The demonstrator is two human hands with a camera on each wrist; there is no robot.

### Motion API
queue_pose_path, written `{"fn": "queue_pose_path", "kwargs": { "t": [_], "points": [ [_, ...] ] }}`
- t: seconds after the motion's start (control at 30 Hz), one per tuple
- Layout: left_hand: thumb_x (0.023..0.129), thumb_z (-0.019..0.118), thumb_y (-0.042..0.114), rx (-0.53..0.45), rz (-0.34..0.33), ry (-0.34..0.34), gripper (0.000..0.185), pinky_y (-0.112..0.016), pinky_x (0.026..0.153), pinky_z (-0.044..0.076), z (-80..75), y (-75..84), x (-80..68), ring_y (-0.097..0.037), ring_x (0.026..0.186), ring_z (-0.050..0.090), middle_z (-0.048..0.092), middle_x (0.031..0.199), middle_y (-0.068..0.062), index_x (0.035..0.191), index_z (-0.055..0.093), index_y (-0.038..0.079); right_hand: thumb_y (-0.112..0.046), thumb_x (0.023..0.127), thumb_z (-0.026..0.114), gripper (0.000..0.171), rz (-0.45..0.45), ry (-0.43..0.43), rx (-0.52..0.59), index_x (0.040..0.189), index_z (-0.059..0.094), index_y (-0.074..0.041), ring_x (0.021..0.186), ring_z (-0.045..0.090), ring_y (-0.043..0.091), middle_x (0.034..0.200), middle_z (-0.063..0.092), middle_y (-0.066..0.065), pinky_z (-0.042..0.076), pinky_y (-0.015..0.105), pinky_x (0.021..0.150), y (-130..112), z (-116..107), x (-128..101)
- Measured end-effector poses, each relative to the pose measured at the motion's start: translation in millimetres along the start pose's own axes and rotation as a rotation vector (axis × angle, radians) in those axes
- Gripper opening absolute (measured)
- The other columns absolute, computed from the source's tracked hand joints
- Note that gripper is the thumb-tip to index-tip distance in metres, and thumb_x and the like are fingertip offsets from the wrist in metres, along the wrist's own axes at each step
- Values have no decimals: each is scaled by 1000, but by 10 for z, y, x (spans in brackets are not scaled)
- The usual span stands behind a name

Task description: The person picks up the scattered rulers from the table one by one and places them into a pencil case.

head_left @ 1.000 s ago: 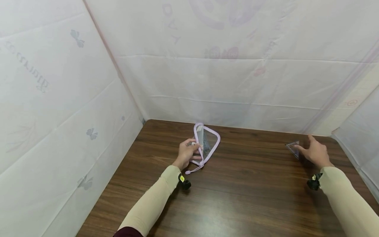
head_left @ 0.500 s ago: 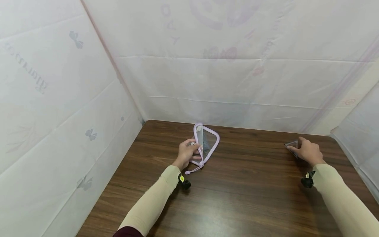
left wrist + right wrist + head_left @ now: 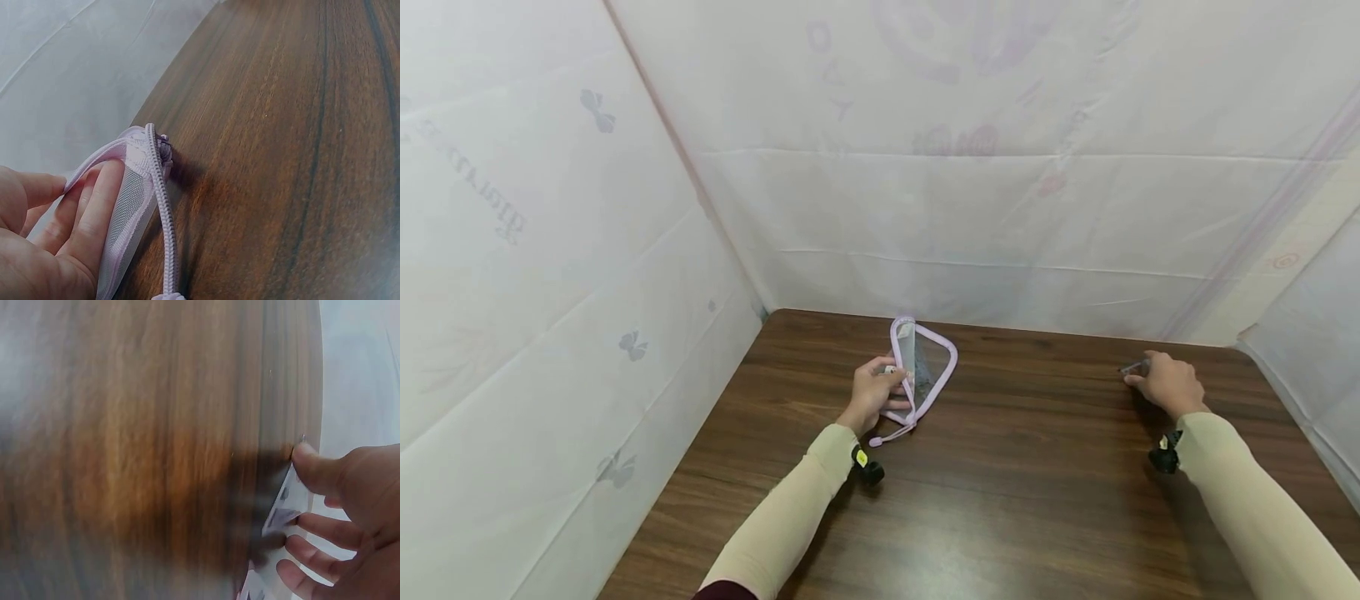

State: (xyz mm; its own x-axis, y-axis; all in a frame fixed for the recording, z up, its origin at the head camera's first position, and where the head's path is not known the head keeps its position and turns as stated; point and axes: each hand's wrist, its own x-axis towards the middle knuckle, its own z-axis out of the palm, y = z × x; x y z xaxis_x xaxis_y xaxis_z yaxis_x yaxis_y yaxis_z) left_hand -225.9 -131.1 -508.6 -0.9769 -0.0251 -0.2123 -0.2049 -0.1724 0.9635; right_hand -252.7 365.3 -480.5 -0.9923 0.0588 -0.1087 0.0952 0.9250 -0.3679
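Note:
On the left, my left hand (image 3: 870,392) grips a mesh pouch (image 3: 950,358) with lilac edging and holds its mouth apart. In the left wrist view the thumb pinches one lilac edge, while other fingers lie inside against the grey mesh (image 3: 129,209). A lilac cord (image 3: 165,219) hangs from the pouch. Far to the right, my right hand (image 3: 1172,385) pinches a thin, clear flat piece (image 3: 286,503) with dark printed marks between thumb and fingertips. It is tilted up edge-on, and the hand hides most of it in the head view; its exact kind cannot be told.
The brown wood-grain table (image 3: 1000,500) extends beneath both hands. Pale printed cloth (image 3: 880,208) hangs behind the far edge, with more on the left and right sides. A small black wrist camera (image 3: 1163,454) sits on the right wrist.
My right hand has moved left, closed its fingers on the clear flat piece and tilted it up from the table. The left hand keeps holding the pouch in the same place.

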Motion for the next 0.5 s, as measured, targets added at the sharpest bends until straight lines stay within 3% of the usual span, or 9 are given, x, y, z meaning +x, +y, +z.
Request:
{"fn": "queue_pose_path", "kwargs": {
  "t": [0.13,0.3,0.5],
  "points": [
    [97,69,3,-4,-4,-4,27,-45,63,66,-6,-1,-5,-22,69,72,74,89,-15,123,61,-1,-18,98,66,59,-17,15,10,143,43,11,109,49,65,125,51,44,52,67,66,-35,15,14],
    [97,69,3,-4,-4,-5,27,-46,64,66,-18,-4,-2,-22,70,73,75,89,-16,122,61,-1,-11,95,66,58,-50,44,12,143,43,12,108,51,65,129,50,44,52,71,71,-60,25,34],
    [97,69,4,5,1,-8,25,-46,63,66,-26,-4,9,-23,71,73,75,88,-15,120,62,0,-6,94,66,56,-108,66,5,140,43,16,109,49,66,127,50,46,49,75,84,-34,60,63]
  ]
}}
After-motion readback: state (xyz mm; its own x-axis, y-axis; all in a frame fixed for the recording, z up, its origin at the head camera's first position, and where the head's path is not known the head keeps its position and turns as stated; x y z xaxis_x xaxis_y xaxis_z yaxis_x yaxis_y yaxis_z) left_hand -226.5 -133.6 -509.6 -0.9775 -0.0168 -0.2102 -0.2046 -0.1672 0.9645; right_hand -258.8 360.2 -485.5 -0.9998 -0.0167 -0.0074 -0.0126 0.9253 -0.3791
